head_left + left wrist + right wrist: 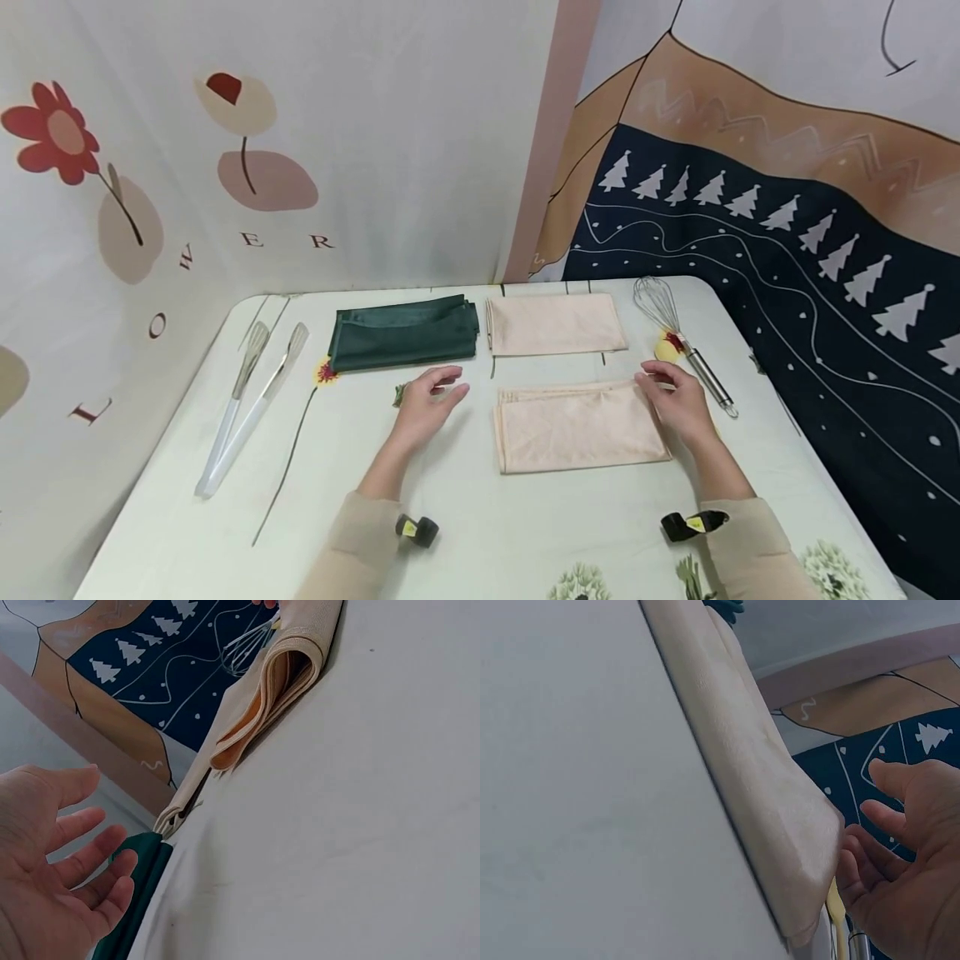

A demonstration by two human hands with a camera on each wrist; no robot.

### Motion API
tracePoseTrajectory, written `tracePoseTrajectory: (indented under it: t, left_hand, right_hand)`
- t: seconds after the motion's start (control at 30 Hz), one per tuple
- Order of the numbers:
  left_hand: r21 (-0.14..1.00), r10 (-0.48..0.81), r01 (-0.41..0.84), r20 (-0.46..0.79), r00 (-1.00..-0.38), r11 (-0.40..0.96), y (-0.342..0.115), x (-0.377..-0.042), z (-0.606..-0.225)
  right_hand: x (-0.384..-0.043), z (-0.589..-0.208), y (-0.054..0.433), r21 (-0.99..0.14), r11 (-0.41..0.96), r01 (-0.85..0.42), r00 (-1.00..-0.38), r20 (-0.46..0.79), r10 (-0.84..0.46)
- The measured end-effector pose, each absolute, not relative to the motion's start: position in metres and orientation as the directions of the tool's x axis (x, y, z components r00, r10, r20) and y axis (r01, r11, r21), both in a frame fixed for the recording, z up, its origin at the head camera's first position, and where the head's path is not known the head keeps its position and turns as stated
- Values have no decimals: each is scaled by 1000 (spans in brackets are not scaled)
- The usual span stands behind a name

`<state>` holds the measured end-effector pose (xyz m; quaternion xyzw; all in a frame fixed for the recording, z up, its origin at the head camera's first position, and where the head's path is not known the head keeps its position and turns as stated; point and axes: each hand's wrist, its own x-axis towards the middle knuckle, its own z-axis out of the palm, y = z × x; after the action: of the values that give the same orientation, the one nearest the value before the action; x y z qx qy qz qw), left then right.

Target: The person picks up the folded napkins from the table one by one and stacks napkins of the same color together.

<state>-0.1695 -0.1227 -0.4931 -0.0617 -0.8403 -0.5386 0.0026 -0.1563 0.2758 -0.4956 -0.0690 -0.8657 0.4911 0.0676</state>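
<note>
A folded pale pink cloth (581, 432) lies flat on the near middle of the table, its layered folds showing in the left wrist view. At its right end is my right hand (678, 404), fingers loosely bent and not wrapped round anything. In the right wrist view those fingertips (849, 859) meet or nearly meet the cloth's end (795, 847); contact is hard to tell. My left hand (425, 408) hovers left of the same cloth, relaxed and holding nothing. Behind are a second folded pink cloth (555, 325) and a folded dark green cloth (405, 335).
Metal tongs with white handles (238, 433) lie spread at the table's left. A wire whisk (701, 367) lies at the right, beyond my right hand. Flowers are printed on the white table cover (465, 517). Patterned curtains (405, 125) hang behind the table.
</note>
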Motion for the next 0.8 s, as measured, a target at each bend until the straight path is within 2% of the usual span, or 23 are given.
tracePoseTrajectory:
  t: [0.4, 0.63, 0.8]
  left_hand:
    - [913, 181, 94, 23, -983, 396, -106, -175, -504]
    - [877, 333, 114, -54, -942, 466, -93, -176, -506]
    - [889, 376, 138, -41, -926, 438, -88, -176, -508]
  right_hand:
    - [-153, -501, 283, -817, 571, 74, -996, -28, 89]
    - [-153, -504, 288, -804, 593, 51, -999, -29, 46]
    - [-152, -503, 289, -793, 609, 34, -999, -11, 40]
